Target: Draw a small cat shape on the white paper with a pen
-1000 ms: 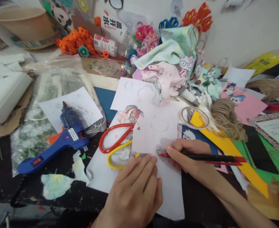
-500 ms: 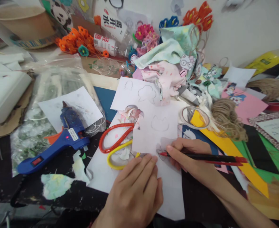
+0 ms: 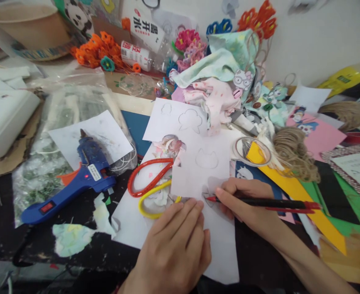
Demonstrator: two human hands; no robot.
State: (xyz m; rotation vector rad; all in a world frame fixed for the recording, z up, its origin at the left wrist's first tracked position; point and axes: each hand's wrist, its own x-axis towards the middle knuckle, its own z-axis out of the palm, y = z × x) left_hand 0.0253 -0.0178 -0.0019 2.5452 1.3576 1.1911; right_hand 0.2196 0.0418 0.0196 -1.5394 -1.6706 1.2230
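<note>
The right hand pinches a slim, black-and-red, plastic-looking pen close behind its red tip, over white paper; the left hand lies palm-down there, fingers extended together. Whether the tip touches is hard to tell. The pen's long axis runs nearly level across the view, tip leftward. It should be light, stiff and best steered near the tip; the paper, flimsy, wants flat pressure. Just beyond lie red-and-yellow-handled scissors.
</note>
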